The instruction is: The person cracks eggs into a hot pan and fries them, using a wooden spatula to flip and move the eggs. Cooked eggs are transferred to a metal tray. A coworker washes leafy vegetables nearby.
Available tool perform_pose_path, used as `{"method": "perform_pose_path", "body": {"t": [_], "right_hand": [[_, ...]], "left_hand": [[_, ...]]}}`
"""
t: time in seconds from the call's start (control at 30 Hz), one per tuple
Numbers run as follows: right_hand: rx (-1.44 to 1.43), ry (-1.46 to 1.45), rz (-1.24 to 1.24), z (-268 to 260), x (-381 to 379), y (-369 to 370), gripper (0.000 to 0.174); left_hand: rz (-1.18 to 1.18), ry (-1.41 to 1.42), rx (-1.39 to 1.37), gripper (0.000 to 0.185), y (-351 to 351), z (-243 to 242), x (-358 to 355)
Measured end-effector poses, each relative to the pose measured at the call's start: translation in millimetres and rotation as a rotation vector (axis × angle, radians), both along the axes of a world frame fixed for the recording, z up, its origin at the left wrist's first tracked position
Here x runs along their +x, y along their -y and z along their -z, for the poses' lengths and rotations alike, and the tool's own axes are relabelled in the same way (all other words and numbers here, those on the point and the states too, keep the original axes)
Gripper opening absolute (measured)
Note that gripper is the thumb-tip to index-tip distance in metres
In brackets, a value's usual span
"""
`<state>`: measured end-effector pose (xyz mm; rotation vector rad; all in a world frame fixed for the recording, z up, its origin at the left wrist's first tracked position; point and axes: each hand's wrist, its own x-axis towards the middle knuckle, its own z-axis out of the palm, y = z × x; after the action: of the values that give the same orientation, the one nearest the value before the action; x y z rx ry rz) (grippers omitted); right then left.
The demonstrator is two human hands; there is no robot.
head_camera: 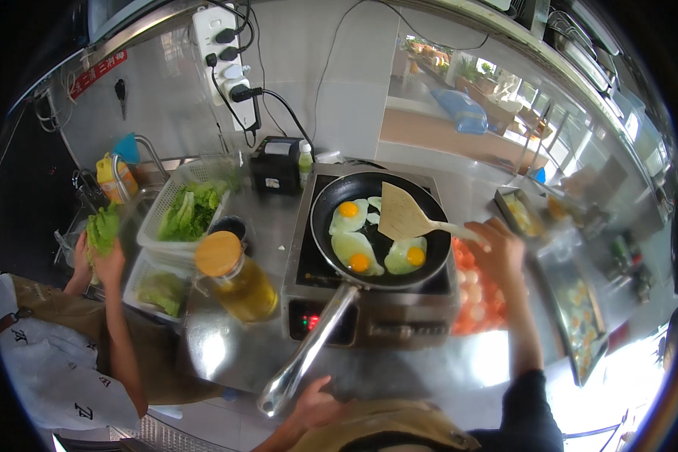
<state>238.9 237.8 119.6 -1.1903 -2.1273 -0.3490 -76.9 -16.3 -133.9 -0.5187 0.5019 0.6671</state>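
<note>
My right hand (497, 248) grips the handle of a wooden spatula (404, 214), whose broad blade hangs over the right half of a black frying pan (322, 198). Several eggs with whole yolks lie in the pan, among them a fried egg (353, 254) at lower left and another fried egg (407, 255) at lower right. The pan stands on an induction cooker (373, 322) with a lit red display. Its metal handle (316, 344) points down and left. Close to that handle is my left hand (319, 404), fingers apart, holding nothing.
A glass jug of yellow oil (243, 288) with a wooden lid stands left of the cooker. Beyond it are plastic baskets of lettuce (147, 226); a co-worker's hands (104, 260) hold lettuce there. Eggs in a red tray (480, 327) and metal trays (585, 339) are at right.
</note>
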Motion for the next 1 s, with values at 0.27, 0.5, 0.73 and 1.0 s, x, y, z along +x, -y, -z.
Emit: {"method": "perform_pose_path", "body": {"t": [0.27, 0.5, 0.73, 1.0], "right_hand": [[0.049, 0.173, -0.129, -12.9, -9.7, -44.2, 0.026], [0.038, 0.261, -0.184, -17.0, -20.0, -69.8, 0.025], [0.026, 0.264, -0.279, -21.2, -30.6, -86.9, 0.025], [-0.003, 0.269, -0.361, -27.7, -44.4, -99.4, 0.026]], "left_hand": [[-0.154, -0.137, -0.014, 0.060, 3.8, -22.1, 14.3], [0.056, -0.510, 0.452, 0.066, 10.6, -5.3, 17.9], [-0.179, -0.277, 0.117, 0.075, 9.0, -26.7, 18.4], [-0.188, -0.219, 0.183, 0.062, 11.7, -14.7, 13.5]]}}
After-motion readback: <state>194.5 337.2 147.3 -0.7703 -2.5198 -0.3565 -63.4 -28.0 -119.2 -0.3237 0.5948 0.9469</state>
